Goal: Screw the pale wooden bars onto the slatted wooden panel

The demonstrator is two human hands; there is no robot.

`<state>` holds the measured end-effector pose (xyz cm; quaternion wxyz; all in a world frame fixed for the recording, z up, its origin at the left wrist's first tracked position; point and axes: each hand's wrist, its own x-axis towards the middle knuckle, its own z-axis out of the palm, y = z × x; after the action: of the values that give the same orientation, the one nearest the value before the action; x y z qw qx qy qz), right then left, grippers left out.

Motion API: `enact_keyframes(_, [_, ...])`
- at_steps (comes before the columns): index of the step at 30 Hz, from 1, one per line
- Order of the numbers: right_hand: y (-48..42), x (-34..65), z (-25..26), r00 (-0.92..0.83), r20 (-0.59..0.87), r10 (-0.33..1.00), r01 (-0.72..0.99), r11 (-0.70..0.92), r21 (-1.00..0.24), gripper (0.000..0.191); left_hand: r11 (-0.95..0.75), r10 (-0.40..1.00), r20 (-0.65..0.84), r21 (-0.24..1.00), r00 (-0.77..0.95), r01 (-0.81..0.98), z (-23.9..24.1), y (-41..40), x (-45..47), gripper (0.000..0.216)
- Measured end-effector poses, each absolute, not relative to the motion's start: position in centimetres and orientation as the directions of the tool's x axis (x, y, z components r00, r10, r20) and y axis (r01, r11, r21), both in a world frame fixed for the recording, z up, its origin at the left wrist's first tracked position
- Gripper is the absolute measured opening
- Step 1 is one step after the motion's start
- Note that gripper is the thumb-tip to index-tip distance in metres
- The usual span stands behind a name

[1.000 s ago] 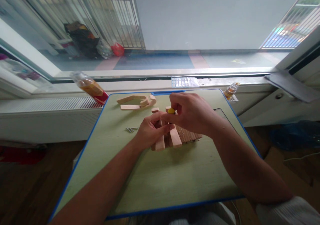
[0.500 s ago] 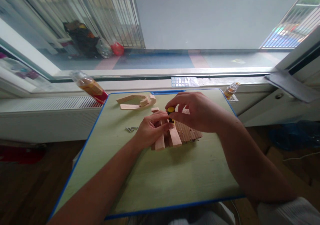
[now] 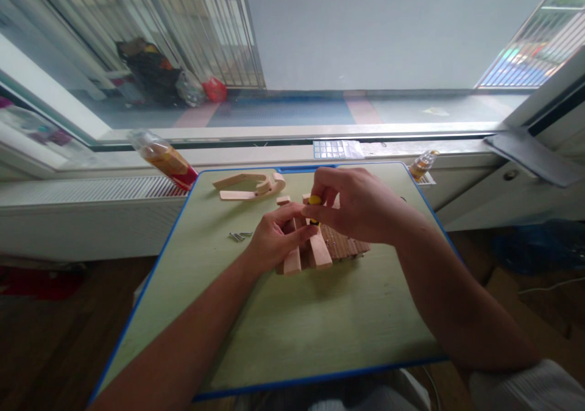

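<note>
My right hand (image 3: 354, 207) pinches the yellow-and-black handle of a short screwdriver (image 3: 315, 201), held upright over a pale wooden strip (image 3: 321, 254). My left hand (image 3: 274, 234) is closed over another pale wooden strip (image 3: 292, 263) beside it, its thumb reaching to the foot of the screwdriver. Both strips lie across a brown slatted wooden piece (image 3: 347, 243) with small screws in it. The screwdriver's tip is hidden behind my left thumb and fingers.
Several loose screws (image 3: 238, 235) lie left of my left hand. Curved pale wooden parts (image 3: 251, 187) rest near the far edge of the blue-rimmed table (image 3: 292, 332). Beyond that edge stand a large bottle (image 3: 164, 160) on the left and a small bottle (image 3: 423, 164) on the right.
The fingers of my right hand have turned and curled in around the screwdriver handle. My left hand and the wooden pieces stay where they were.
</note>
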<state>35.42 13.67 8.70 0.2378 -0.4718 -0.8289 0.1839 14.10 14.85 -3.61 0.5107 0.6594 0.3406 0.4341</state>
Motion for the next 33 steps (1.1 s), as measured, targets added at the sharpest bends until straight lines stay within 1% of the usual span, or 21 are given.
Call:
enact_keyframes(5, [13.9,34.8,8.1,-0.41,0.251,0.877,0.731,0.481,-0.485,0.026,-0.183,0.907,0.179,0.983,0.381,-0.026,-3.9,14.9,14.1,0.037])
enact_keyframes(9, [14.0,34.4,7.7,-0.377,0.278,0.884,0.77,0.466,-0.437,0.035,-0.181,0.915,0.18,0.983,0.361,-0.032,-3.9,14.9,14.3,0.041])
enact_keyframes(12, [14.0,34.5,7.7,-0.364,0.258,0.895,0.782,0.444,-0.437,0.032,-0.177,0.914,0.175,0.984,0.366,-0.028,-4.0,15.0,14.3,0.041])
enact_keyframes(15, [14.0,34.9,8.0,-0.369,0.225,0.902,0.771,0.432,-0.468,0.029,-0.176,0.912,0.167,0.984,0.376,-0.01,-4.1,15.0,14.2,0.038])
enact_keyframes(18, [13.9,35.5,8.5,-0.43,0.224,0.874,0.719,0.482,-0.501,0.029,-0.206,0.902,0.187,0.978,0.388,0.009,-3.8,15.0,14.2,0.033])
enact_keyframes(21, [13.8,35.8,9.1,-0.512,0.199,0.835,0.685,0.538,-0.492,0.025,-0.252,0.895,0.222,0.967,0.386,0.03,-3.3,15.0,14.2,0.028])
enact_keyframes(23, [13.7,35.8,9.2,-0.529,0.179,0.829,0.682,0.542,-0.491,0.023,-0.277,0.894,0.239,0.96,0.38,0.048,-3.0,14.9,14.2,0.027])
enact_keyframes(29, [14.0,35.2,8.5,-0.438,0.224,0.87,0.737,0.491,-0.464,0.028,-0.283,0.896,0.228,0.954,0.381,0.094,-3.4,14.7,14.0,0.033])
enact_keyframes(33, [14.0,35.0,8.2,-0.446,0.237,0.863,0.738,0.504,-0.448,0.027,-0.26,0.901,0.211,0.962,0.379,0.084,-3.8,14.8,13.9,0.034])
